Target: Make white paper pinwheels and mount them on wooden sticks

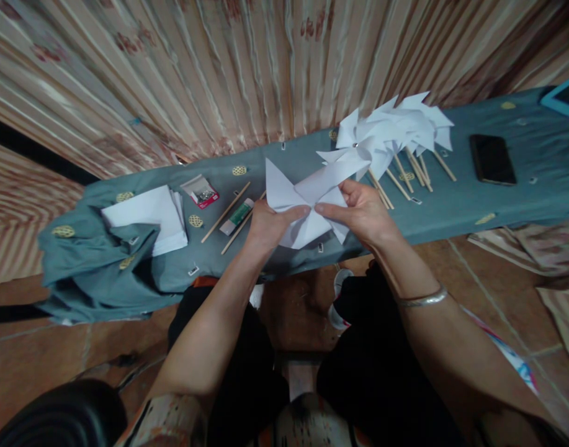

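Note:
A white paper pinwheel (312, 192) is held between my two hands over the front of the cloth-covered table. My left hand (275, 220) grips its left side, the thumb pressed near the centre. From the right, my right hand (363, 211) grips it too, its thumb meeting the centre and fingers behind the paper. Beyond my right hand lie several finished paper pinwheels (391, 127) in an overlapping pile, their wooden sticks (417, 171) pointing towards me. Near my left hand are two loose wooden sticks (226, 212) and a green-and-white box (237, 216).
A small open red-and-white box (201, 190) holds shiny metal bits. Left of it lies a stack of white paper (149, 217), partly under a fold of the green cloth (98, 254). A black phone (492, 159) and a blue-edged tablet (563, 99) are at the right. A striped curtain (228, 74) hangs behind.

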Demonstrator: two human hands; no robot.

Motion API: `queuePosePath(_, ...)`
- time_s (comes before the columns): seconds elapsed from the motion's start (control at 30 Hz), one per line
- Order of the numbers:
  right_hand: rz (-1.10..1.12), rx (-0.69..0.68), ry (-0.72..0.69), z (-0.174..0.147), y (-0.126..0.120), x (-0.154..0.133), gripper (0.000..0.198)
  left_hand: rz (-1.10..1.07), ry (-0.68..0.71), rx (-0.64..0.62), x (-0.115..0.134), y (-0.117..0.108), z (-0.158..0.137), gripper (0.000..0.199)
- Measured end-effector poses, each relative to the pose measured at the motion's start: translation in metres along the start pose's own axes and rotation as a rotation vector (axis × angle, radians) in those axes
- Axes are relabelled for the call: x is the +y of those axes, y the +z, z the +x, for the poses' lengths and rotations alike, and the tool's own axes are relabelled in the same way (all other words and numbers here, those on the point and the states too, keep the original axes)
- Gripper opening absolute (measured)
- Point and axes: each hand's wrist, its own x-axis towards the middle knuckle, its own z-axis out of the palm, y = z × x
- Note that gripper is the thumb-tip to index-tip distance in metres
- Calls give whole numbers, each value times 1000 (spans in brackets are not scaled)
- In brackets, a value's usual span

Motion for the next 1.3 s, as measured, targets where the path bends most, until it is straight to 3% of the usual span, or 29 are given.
queuePosePath(0.6,-15,4,8,-3,4,-3,50,17,10,52,-4,6,-1,30)
queuePosePath(0.73,7,86,2,-1,3,-3,43,-4,-6,61,-4,6,-2,28)
queuePosePath(0.9,-168,397,-211,3,-10,0,24,-22,-21,74,-5,4,-1,25)
queuePosePath(0.97,-306,449,-340,0,-14,-3,18,-19,-29,78,-5,4,-1,25)
queuePosePath(1.1,-574,370,-528,-9,-10,-6,12,-3,-30,66,-4,6,-2,24)
queuePosePath(1.3,-646,239,-530,-2,-5,9,13,1,-41,3,-4,8,-4,27)
